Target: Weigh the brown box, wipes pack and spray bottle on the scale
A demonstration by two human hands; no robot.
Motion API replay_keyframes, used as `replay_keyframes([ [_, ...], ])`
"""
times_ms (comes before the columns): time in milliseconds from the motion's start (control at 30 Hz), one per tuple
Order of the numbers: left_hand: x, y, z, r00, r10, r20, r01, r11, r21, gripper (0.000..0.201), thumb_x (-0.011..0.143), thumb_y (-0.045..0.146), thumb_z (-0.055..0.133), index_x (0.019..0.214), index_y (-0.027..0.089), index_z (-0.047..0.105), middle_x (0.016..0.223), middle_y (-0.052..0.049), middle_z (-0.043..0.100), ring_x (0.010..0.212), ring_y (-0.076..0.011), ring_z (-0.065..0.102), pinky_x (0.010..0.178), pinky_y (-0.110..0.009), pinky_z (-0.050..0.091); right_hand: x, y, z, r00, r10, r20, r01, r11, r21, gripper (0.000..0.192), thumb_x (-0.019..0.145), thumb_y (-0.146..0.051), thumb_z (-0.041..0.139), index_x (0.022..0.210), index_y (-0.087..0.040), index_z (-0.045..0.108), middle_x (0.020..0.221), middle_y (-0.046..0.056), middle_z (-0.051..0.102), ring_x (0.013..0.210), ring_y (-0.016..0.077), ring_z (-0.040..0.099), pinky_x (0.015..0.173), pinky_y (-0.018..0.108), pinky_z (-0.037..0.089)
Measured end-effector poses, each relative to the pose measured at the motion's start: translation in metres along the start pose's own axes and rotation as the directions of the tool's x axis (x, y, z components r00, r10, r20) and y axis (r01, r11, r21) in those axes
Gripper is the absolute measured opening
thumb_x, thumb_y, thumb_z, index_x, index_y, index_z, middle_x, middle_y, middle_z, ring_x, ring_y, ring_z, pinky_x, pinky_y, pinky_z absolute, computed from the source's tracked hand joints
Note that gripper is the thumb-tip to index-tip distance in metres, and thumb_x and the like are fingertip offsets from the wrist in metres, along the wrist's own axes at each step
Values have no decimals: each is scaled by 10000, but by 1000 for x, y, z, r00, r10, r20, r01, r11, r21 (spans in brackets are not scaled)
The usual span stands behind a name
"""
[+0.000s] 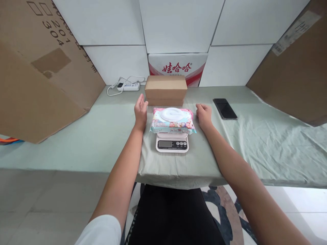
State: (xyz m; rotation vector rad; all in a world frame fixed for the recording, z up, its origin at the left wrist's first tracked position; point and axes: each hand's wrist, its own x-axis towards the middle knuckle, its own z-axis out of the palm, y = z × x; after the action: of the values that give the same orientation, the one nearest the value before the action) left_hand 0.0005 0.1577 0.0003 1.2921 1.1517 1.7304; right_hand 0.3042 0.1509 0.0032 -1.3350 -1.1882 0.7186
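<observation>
A pack of wet wipes [172, 126] with a pink and light blue wrapper and a white lid lies flat on a white kitchen scale [172, 144]. The pack covers most of the scale's platform; the dark display panel and buttons face me, and no digits can be made out. My left hand [141, 111] is left of the pack, fingers stretched out, holding nothing, near the front left corner of a small brown cardboard box [166, 91]. To the right of the pack, apart from it, my right hand [203, 115] rests curled into a loose fist, with nothing visible in it.
A black phone [225, 109] lies to the right on the green tablecloth [112, 136]. A white power strip [129, 86] with a cable is at the back left. Large cardboard cartons [46, 78] flank both sides, and a white-and-red carton [176, 66] stands against the back.
</observation>
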Motion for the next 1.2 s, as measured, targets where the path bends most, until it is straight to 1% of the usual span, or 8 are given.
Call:
replay_keyframes([
  [300,-1,2,-1,1000,-1,9,1,1000,-9,814,900,608,706,1587,215,513,1741,-130,391,1643,-319,316,1349,-424,278,-3,-6,-2,997,-70,30,71,997,-20,567,868,-568,626,601,-255,236,548,-42,271,565,135,279,548,310,301],
  [467,-3,4,0,1000,18,2,-18,1000,-12,818,900,618,702,1582,205,519,1732,-134,408,1638,-322,329,1349,-426,283,-10,-20,-3,978,-191,81,190,982,19,532,885,-579,630,586,-249,340,597,-18,387,613,149,363,639,330,415],
  [633,-8,16,3,995,98,-19,-98,995,-10,730,924,627,665,1549,266,558,1710,-81,458,1636,-305,337,1354,-433,280,-18,-35,0,973,-196,123,185,978,96,448,892,-560,633,615,-255,455,639,0,502,641,162,472,681,343,458],
  [767,-26,37,2,995,95,-15,-95,995,8,624,937,608,653,1469,284,639,1628,-74,568,1602,-315,407,1332,-449,329,-20,-50,-1,987,-96,132,89,994,60,399,925,-561,583,698,-234,562,680,17,565,610,149,545,586,304,430],
  [867,-54,52,-6,997,-67,-27,68,997,37,550,918,577,661,1339,229,730,1430,-133,724,1442,-365,607,1224,-534,475,-25,-65,-10,978,92,189,-83,995,-57,401,952,-595,555,835,-213,597,758,40,632,556,149,600,489,278,409],
  [1000,-101,64,-20,943,-333,-10,333,941,60,582,898,595,656,1294,180,750,1357,-176,760,1298,-380,712,1097,-546,574,-40,-78,-27,869,372,327,-342,928,-149,429,973,-617,531,1081,-208,603,892,61,661,544,162,653,430,270,476],
  [1100,-124,74,-22,937,-337,95,332,941,65,673,918,641,637,1370,148,717,1453,-176,706,1386,-383,649,1155,-532,532,-54,-85,-36,789,416,452,-412,904,-113,474,975,-604,532,1248,-222,598,1010,76,644,598,153,659,457,278,555],
  [1200,-131,83,-15,949,-257,182,244,966,91,629,941,640,633,1358,180,736,1482,-122,697,1462,-359,585,1227,-485,466,-70,-92,-38,787,375,490,-361,924,-127,615,938,-635,595,1438,-282,536,1167,104,639,690,159,648,460,277,589],
])
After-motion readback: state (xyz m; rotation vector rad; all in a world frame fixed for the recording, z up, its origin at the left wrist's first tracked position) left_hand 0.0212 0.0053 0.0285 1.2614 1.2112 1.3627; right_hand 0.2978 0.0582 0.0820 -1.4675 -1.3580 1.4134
